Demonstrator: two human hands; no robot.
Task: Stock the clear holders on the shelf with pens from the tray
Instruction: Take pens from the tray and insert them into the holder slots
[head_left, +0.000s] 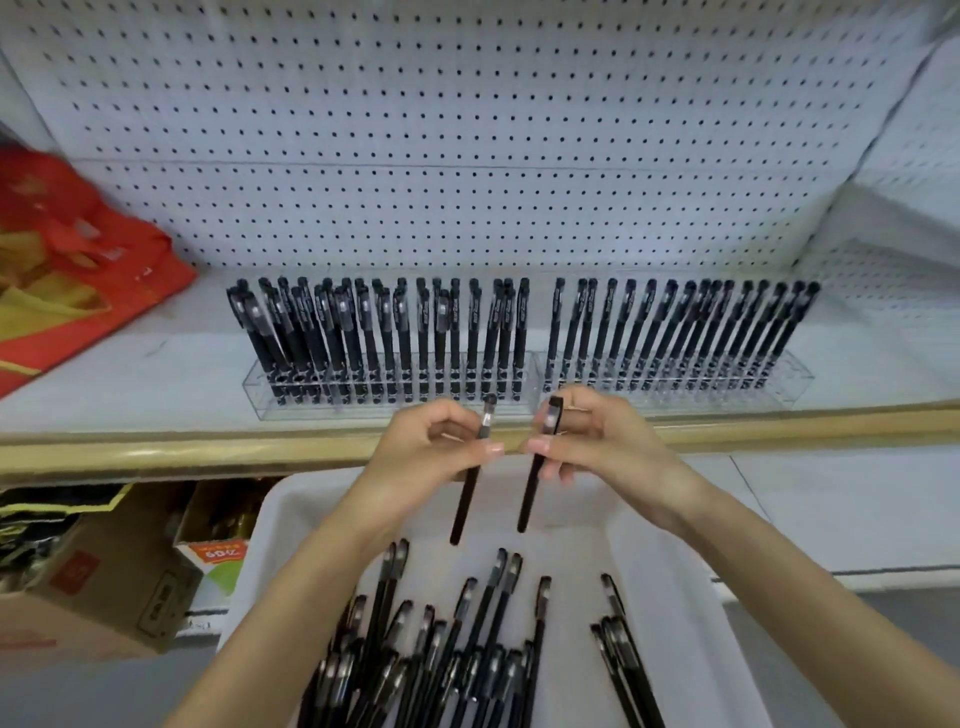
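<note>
Pens: left hand pinches one pen, right hand pinches another pen, above the tray.

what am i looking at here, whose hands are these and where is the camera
No machine here: these are a person's two bare hands, filmed by one wide-angle camera worn on their head, looking forward and down. The left hand pinches the left pen and the right hand pinches the right pen, both above a white tray of loose pens. On the shelf beyond stand the left holder and the right holder, clear and filled with upright pens. A red bag lies at the left.
</note>
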